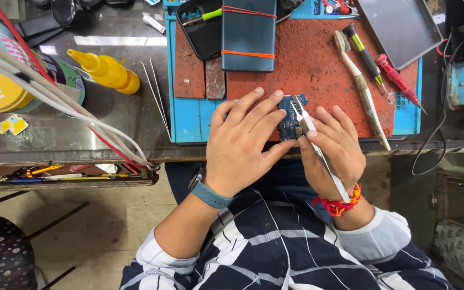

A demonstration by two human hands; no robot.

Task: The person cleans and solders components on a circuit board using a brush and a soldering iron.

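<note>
The left hand (241, 144) lies flat with its fingers (267, 104) spread over a small blue circuit board (290, 118), pinning it to the worn red pad of the blue work mat (189, 121). The right hand (333, 150) has its fingers pressed together around a pair of steel tweezers (318, 150), whose tips rest on the upper part of the board. The board sits at the near edge of the mat, close to the front lip of the counter (81, 139), right in front of the person.

How far the work has come is hard to judge. The board is bare and out of any housing, and a phone (248, 35) bound with 2 orange rubber bands lies further back on the mat, so the opening up seems done and the fine work on the board looks to be under way. Whether any part has been lifted cannot be told.

Room is tight on the right: a brush (363, 88), a green-tipped screwdriver (365, 53) and a red screwdriver (398, 80) lie just beside the right hand. To the left, a spare pair of tweezers (156, 94) and a yellow squeeze bottle (106, 70) lie well apart from the left hand, with bare counter between. White and red cables (81, 115) cross the left side towards the counter edge.
</note>
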